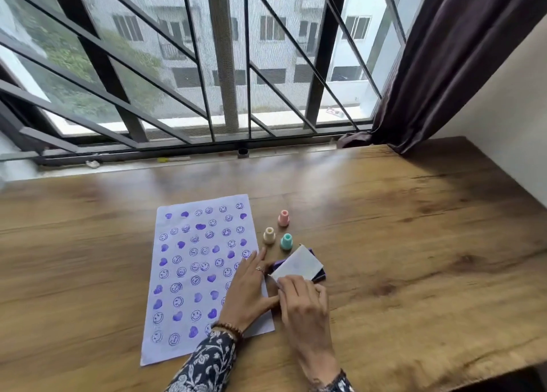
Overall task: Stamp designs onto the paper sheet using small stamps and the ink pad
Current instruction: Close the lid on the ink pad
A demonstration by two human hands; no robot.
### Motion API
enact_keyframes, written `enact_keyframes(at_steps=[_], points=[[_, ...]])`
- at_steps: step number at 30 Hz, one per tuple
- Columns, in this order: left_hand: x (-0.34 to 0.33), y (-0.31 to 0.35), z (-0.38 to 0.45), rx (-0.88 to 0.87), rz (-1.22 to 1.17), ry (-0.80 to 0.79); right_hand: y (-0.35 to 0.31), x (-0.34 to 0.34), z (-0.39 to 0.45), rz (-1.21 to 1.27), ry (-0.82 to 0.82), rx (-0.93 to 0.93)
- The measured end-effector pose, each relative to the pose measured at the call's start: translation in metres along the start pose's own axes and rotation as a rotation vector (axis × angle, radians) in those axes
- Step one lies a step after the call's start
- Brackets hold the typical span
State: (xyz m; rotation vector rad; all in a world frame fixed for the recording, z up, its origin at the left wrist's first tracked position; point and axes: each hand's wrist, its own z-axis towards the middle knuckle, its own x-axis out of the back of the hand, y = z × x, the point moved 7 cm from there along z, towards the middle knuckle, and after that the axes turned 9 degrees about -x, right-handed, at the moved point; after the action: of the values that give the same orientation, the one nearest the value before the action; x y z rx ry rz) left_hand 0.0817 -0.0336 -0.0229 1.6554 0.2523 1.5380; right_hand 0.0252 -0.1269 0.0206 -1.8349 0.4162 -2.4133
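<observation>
A: Where is the paper [204, 276]?
B: Under the left hand [248, 291], which lies flat with its fingers spread on the sheet's right edge. Purple smiley faces and hearts cover it.
A: And the right hand [305, 305]?
B: It pinches the near edge of the ink pad's [318, 274] white lid [299, 262], which is tilted over the pad.
A: The stamps?
B: The cream stamp [269, 235], pink stamp [283, 217] and green stamp [286, 241] stand just past both hands

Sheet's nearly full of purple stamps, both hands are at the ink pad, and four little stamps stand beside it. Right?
Not quite: the head view shows three small stamps, not four: pink, cream and teal. The rest holds: left hand and right hand at the ink pad, sheet nearly full.
</observation>
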Motion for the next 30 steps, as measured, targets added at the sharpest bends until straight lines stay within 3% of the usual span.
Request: enact_keyframes(at_steps=[5, 10, 17, 22, 30], points=[[0.001, -0.001, 0.000, -0.011, -0.029, 0.019, 0.013, -0.001, 0.016, 0.033, -0.071, -0.141], [0.000, -0.001, 0.001, -0.012, -0.014, 0.007, 0.032, -0.023, 0.036, 0.118, -0.333, -0.293], [0.000, -0.001, 0.000, -0.014, -0.001, 0.002, 0.040, -0.010, 0.027, 0.153, -0.185, -0.455], [-0.002, -0.003, 0.001, -0.005, 0.017, -0.013, 0.040, -0.010, 0.014, 0.156, -0.167, -0.568], [-0.004, -0.006, 0.002, -0.008, 0.036, -0.008, 0.042, -0.012, 0.022, 0.174, -0.165, -0.571]])
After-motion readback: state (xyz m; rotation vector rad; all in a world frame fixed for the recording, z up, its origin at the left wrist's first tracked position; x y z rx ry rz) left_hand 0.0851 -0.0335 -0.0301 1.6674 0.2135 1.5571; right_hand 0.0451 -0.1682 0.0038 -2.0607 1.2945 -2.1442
